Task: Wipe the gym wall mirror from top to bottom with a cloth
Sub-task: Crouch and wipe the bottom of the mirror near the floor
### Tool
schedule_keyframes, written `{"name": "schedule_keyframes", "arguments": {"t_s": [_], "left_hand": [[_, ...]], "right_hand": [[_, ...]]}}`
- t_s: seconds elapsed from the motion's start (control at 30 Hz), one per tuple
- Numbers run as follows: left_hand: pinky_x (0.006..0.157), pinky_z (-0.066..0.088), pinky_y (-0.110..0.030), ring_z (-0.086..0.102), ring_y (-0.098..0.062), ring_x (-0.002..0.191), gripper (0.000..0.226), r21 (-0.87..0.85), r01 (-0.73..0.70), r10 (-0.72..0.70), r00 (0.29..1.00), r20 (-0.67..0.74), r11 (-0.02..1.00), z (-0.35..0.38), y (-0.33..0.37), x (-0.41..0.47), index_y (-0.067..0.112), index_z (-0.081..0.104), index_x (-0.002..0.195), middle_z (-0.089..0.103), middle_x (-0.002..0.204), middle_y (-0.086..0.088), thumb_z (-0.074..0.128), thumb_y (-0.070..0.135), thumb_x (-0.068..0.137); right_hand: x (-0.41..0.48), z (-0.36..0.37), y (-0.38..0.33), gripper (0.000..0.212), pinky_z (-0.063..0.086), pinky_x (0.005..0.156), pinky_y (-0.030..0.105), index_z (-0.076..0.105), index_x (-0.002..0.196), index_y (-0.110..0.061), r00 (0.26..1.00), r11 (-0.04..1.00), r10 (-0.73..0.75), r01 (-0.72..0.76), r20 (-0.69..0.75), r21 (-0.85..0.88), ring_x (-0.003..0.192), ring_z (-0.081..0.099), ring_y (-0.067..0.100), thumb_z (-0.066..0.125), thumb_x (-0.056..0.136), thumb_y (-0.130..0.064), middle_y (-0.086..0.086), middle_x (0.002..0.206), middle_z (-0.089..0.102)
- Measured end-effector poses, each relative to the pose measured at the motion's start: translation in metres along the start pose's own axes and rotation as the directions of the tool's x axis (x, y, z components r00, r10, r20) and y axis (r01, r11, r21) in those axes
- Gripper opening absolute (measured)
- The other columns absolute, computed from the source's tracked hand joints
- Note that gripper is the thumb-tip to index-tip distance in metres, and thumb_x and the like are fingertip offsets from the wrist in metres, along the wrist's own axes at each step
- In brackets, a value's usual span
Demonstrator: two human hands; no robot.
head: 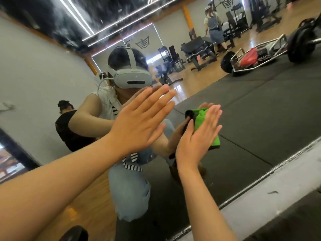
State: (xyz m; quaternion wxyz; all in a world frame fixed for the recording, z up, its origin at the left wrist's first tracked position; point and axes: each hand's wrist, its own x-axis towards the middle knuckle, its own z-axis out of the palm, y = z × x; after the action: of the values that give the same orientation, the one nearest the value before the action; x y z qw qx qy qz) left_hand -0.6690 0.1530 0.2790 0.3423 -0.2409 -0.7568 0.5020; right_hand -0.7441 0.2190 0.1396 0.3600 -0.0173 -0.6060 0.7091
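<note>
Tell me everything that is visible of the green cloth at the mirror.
The bright green cloth looks soft and is folded or bunched into a thick pad. The right hand presses it against the gym wall mirror with straight fingers, covering part of it; green shows beside the fingers and at a lower corner. It sits low on the mirror.

Mirror [243, 105]: glass, glossy, highly reflective. Cloth [202, 119]: bright green fabric, soft, matt, creased. Sill [278, 185] below mirror: grey, matt, scuffed, rough-looking along its edge.
</note>
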Motion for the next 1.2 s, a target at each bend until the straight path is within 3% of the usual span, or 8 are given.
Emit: {"name": "schedule_keyframes", "arguments": {"t_s": [0.13,0.23,0.3,0.47,0.7,0.87,1.0,1.2], "left_hand": [[0.122,0.016,-0.044,0.031,-0.031,0.148,0.055,-0.039,-0.039,0.039,0.999,0.002,0.998,0.014,0.015,0.034,0.002,0.038,0.152,0.033,0.159,-0.016,0.018,0.029,0.108],[0.123,0.016,-0.046,0.026,-0.031,0.15,0.056,0.002,-0.056,0.056,0.997,0.044,0.998,0.026,0.019,0.033,0.003,0.032,0.155,0.028,0.162,-0.017,0.03,0.031,0.106],[0.123,0.016,-0.047,0.023,-0.03,0.151,0.059,0.033,-0.05,0.048,0.997,0.056,0.998,0.03,0.02,0.031,0.003,0.029,0.156,0.025,0.163,-0.016,0.029,0.034,0.105],[0.124,0.012,-0.047,0.016,-0.03,0.153,0.061,0.038,-0.038,0.036,0.998,0.058,0.999,0.031,0.023,0.031,0.004,0.022,0.158,0.019,0.165,-0.016,0.024,0.036,0.106],[0.124,0.014,-0.048,0.02,-0.032,0.152,0.059,0.0,-0.037,0.037,0.999,0.034,0.999,0.027,0.024,0.034,0.003,0.027,0.156,0.024,0.163,-0.017,0.025,0.034,0.106],[0.124,0.015,-0.048,0.021,-0.032,0.152,0.058,0.009,-0.034,0.034,0.999,0.025,0.999,0.029,0.025,0.033,0.002,0.027,0.156,0.024,0.163,-0.017,0.027,0.033,0.106],[0.123,0.016,-0.049,0.022,-0.032,0.151,0.058,0.002,-0.036,0.036,0.999,0.023,0.999,0.03,0.024,0.033,0.002,0.028,0.156,0.024,0.163,-0.017,0.023,0.033,0.107],[0.122,0.015,-0.056,0.013,-0.035,0.153,0.063,0.016,0.056,-0.057,0.996,0.067,0.998,0.034,0.041,0.032,-0.001,0.017,0.157,0.015,0.165,-0.019,0.028,0.031,0.105]], "right_hand": [[-0.061,0.002,-0.004,0.068,0.003,0.124,0.04,0.007,0.156,-0.014,0.977,0.983,-0.176,0.182,0.117,-0.036,0.152,0.009,0.02,0.039,0.095,-0.017,0.004,0.163,0.013],[-0.037,-0.005,0.015,0.068,0.005,0.124,0.039,0.008,0.155,-0.014,0.942,0.952,-0.291,0.302,0.167,-0.042,0.152,0.009,0.017,0.04,0.096,-0.015,0.003,0.162,0.015],[-0.009,-0.01,0.029,0.064,0.004,0.125,0.037,0.013,0.155,-0.01,0.965,0.967,-0.243,0.248,0.098,-0.049,0.152,0.009,0.016,0.04,0.098,-0.016,0.002,0.162,0.016],[0.027,-0.016,0.055,0.059,-0.006,0.121,0.022,0.019,0.156,-0.011,0.965,0.972,0.229,-0.221,-0.126,0.075,0.152,0.008,0.013,0.036,0.101,-0.023,0.002,0.164,0.016],[-0.053,-0.009,0.03,0.061,-0.006,0.123,0.028,0.008,0.156,-0.018,0.99,0.99,0.139,-0.139,0.013,0.006,0.152,0.001,0.01,0.03,0.101,-0.033,-0.005,0.164,0.007],[-0.007,-0.021,0.062,0.059,-0.005,0.123,0.027,0.012,0.155,-0.017,0.993,0.992,0.116,-0.115,-0.018,0.047,0.152,0.005,0.01,0.036,0.102,-0.023,-0.003,0.163,0.012],[0.02,-0.038,0.114,0.057,-0.003,0.124,0.036,0.015,0.157,-0.014,0.883,0.892,0.447,-0.429,-0.144,0.14,0.152,0.006,0.012,0.035,0.104,-0.022,0.001,0.165,0.013],[-0.027,-0.049,0.129,0.057,-0.001,0.124,0.039,0.013,0.158,-0.019,0.654,0.677,0.735,-0.72,-0.177,0.15,0.152,0.007,0.015,0.034,0.106,-0.031,-0.002,0.165,0.011]]}}
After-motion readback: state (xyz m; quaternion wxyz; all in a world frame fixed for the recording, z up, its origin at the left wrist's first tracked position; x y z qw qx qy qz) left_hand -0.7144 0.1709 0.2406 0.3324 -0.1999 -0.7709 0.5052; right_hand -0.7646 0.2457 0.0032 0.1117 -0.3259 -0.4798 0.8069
